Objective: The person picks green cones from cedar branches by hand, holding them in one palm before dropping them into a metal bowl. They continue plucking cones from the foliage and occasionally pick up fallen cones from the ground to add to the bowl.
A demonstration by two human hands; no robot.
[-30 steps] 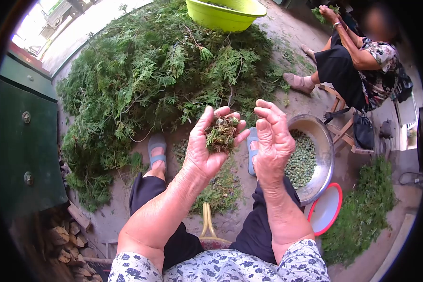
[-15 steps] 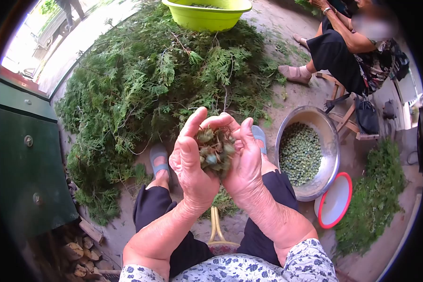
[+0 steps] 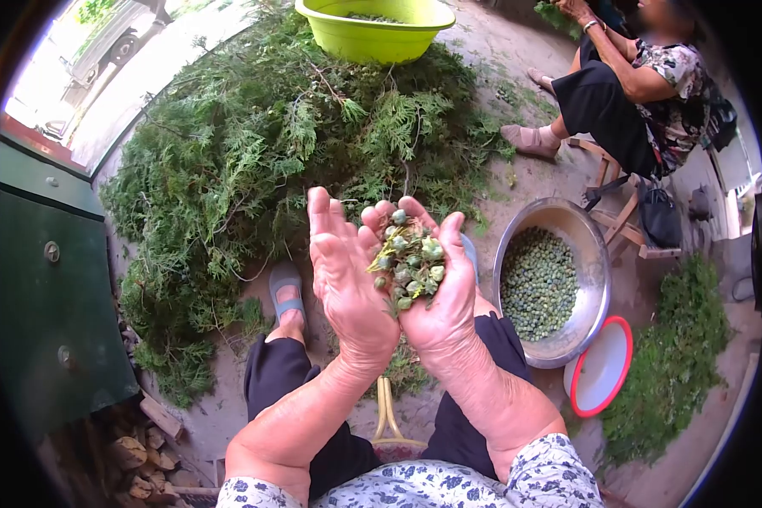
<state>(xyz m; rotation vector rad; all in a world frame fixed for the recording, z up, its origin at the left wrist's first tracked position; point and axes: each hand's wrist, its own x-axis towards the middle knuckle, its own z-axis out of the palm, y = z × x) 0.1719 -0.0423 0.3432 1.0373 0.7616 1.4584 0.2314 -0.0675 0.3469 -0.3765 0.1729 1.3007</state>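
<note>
A small heap of green seed cones [image 3: 408, 262], mixed with bits of leafy sprig and brown scraps, rests in my right hand [image 3: 445, 309], whose fingers and thumb curl up around it. Alongside, my left hand [image 3: 349, 292] is open with its fingers stretched upward. Its inner edge touches my right hand and borders the cones. Beyond both hands spreads a big pile of cut evergreen branches [image 3: 254, 161]. To the right, a metal basin [image 3: 597, 279] holds many similar round green cones.
A yellow-green tub [image 3: 372, 38] stands at the far side of the branches. A red-rimmed white bowl [image 3: 603, 368] leans by the basin, near loose greenery [image 3: 669, 372]. Another person [image 3: 618, 93] sits at upper right. Green cabinet [image 3: 55, 296] and firewood [image 3: 135, 457] are at left.
My hands have parted from a tight cup. My left hand has straightened and tipped outward, and the cones now show in my right palm.
</note>
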